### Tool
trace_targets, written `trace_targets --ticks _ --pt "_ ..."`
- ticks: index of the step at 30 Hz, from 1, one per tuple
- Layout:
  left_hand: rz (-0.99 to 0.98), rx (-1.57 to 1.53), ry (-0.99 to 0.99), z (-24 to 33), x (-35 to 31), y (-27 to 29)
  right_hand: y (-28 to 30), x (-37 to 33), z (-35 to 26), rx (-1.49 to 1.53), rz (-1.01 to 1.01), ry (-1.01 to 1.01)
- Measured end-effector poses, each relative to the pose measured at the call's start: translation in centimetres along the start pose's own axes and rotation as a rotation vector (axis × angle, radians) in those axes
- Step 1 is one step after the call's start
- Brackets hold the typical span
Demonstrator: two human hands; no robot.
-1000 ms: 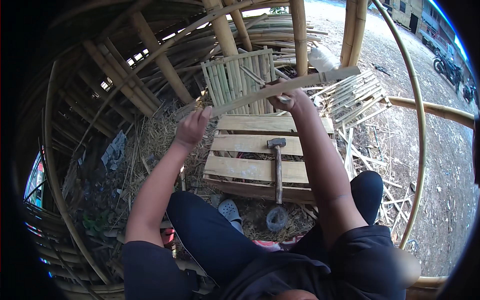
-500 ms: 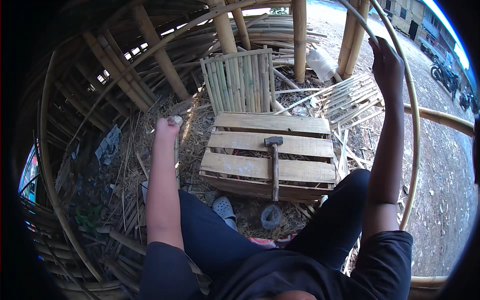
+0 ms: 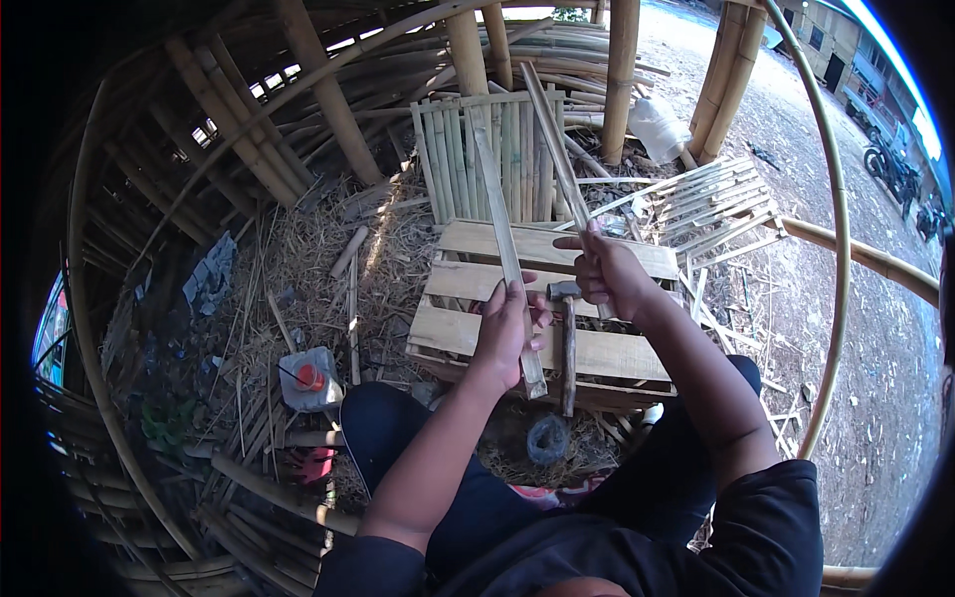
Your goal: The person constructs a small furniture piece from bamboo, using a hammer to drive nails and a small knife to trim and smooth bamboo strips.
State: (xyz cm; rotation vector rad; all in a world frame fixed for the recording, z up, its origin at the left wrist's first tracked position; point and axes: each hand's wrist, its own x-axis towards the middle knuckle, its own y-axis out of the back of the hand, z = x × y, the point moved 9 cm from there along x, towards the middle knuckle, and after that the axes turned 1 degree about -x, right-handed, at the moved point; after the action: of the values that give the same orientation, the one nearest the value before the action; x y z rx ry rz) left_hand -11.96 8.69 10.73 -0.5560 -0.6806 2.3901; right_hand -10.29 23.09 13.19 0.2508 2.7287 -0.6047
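Count two hands (image 3: 505, 343) and two held strips (image 3: 495, 199). Count one hammer (image 3: 569, 348), one crate (image 3: 466, 281) and one cup (image 3: 309, 378).

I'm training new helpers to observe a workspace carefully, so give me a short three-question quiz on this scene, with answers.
1. Open question: Which tool lies on the slatted wooden crate?

2. True or false: The left hand and the right hand hold one and the same thing.

3. Multiple choice: What colour shows on the small container to the left of the crate?
A) blue
B) red-orange
C) green

Key:
1. A hammer.
2. False: the left hand holds one pale strip, the right hand a second strip.
3. B.
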Motion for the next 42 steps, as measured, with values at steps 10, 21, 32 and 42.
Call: trace_targets --ticks 10,21,32,42 --pt "-0.177 0.431 0.291 -10.0 -0.1 1.1 3.1 3.0 3.8 -0.210 -0.005 -0.129" --pt "0.002 0.297 -0.717 10.3 2.3 5.0 -1.1 2.2 1.4 -1.068 -0.420 0.059" --pt "0.432 0.731 -1.032 15.9 -0.9 6.5 1.1 1.0 4.5 -1.209 -0.346 -0.185" --pt "0.496 0.483 -0.860 15.4 0.0 8.2 1.5 0.6 -0.4 -1.103 -0.183 0.284"
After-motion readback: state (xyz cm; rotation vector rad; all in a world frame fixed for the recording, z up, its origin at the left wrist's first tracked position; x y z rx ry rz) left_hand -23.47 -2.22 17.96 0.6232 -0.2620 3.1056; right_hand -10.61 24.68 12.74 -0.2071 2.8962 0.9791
